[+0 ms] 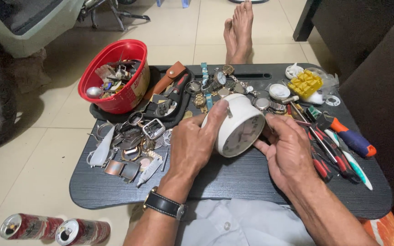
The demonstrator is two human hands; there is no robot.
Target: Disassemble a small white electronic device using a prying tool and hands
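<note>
White plastic forms the round casing of the alarm clock, which sits tilted between both hands above the middle of the dark tabletop, its dial facing up and toward the right. The left hand wraps the casing from the left, fingers closed over the top edge beside a small metal stud. The right hand supports the opposite side, thumb under the dial rim and fingers curled behind.

For a steady hold, keep the casing braced on both sides and low over the tabletop, so that any loosened part drops onto the surface and not the floor. Avoid pressing on the dial cover.

Containers:
- Red bowl, at the far left of the tabletop: holds mixed small metal parts, among them a spoon-like piece and clips.
- Black tray, just beside the bowl: holds tools and a brown leather pouch.
- Yellow compartment box, far right: contents too small to tell.
- Two drink cans lie on the floor, tops open.

Screwdrivers lie near the right hand.
</note>
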